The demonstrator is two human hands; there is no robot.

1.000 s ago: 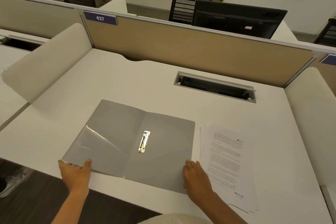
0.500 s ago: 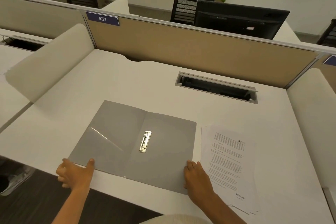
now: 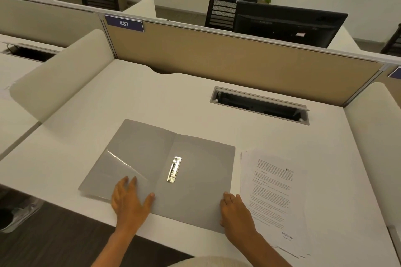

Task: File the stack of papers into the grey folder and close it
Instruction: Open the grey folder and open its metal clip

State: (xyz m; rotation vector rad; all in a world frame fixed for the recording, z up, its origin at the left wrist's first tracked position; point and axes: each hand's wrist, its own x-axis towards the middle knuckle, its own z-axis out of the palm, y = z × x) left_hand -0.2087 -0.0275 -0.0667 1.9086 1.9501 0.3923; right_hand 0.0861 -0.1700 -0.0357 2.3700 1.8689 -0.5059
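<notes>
The grey folder [image 3: 195, 171] lies open and flat on the white desk, a metal clip [image 3: 174, 169] beside its spine and a clear pocket on its left leaf. Just right of it sits the stack of printed papers [image 3: 273, 193], slightly fanned. My left hand [image 3: 130, 199] rests flat on the left leaf near its front edge, fingers spread. My right hand [image 3: 235, 210] lies flat on the folder's front right corner, next to the papers and holding nothing.
A cable slot [image 3: 260, 105] is cut into the white desk [image 3: 173, 102] behind the folder. A tan partition [image 3: 238, 60] closes the back and white side screens [image 3: 63, 71] flank both sides. A black monitor [image 3: 286, 26] stands beyond the partition.
My left hand has moved from the folder's front left corner inward onto the left leaf, toward the spine. The right hand has stayed on the front right corner.
</notes>
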